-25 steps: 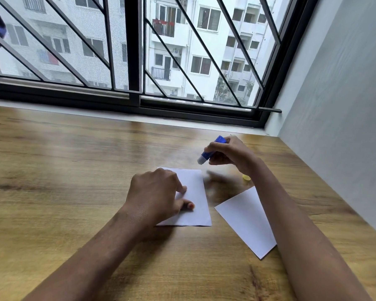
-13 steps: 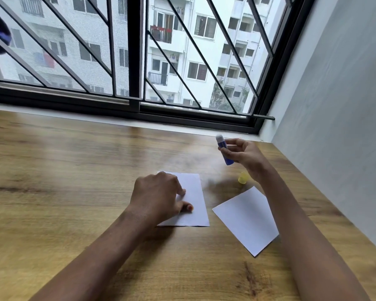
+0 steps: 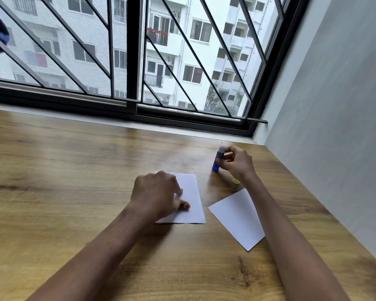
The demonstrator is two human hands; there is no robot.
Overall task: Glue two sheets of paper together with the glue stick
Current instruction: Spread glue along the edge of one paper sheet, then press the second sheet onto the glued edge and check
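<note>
A white sheet of paper [image 3: 193, 199] lies flat on the wooden table [image 3: 63, 181], and my left hand [image 3: 155, 195] presses on its left half with curled fingers. A second white sheet [image 3: 237, 217] lies apart to the right, turned at an angle. My right hand [image 3: 237, 162] holds a blue glue stick [image 3: 217, 162] upright with its base on or just above the table behind the sheets. The stick is uncapped, its white tip pointing up. Its yellow cap [image 3: 235, 181] lies on the table, partly hidden by my right wrist.
A grey wall [image 3: 334, 127] bounds the table on the right. A black-framed barred window [image 3: 135, 83] runs along the table's far edge. Bare wood stretches to the left of the sheets and in front of them.
My right hand turned the glue stick from tip-down over the first sheet to tip-up, then lowered it to the table behind the sheets. My left hand stayed on the paper.
</note>
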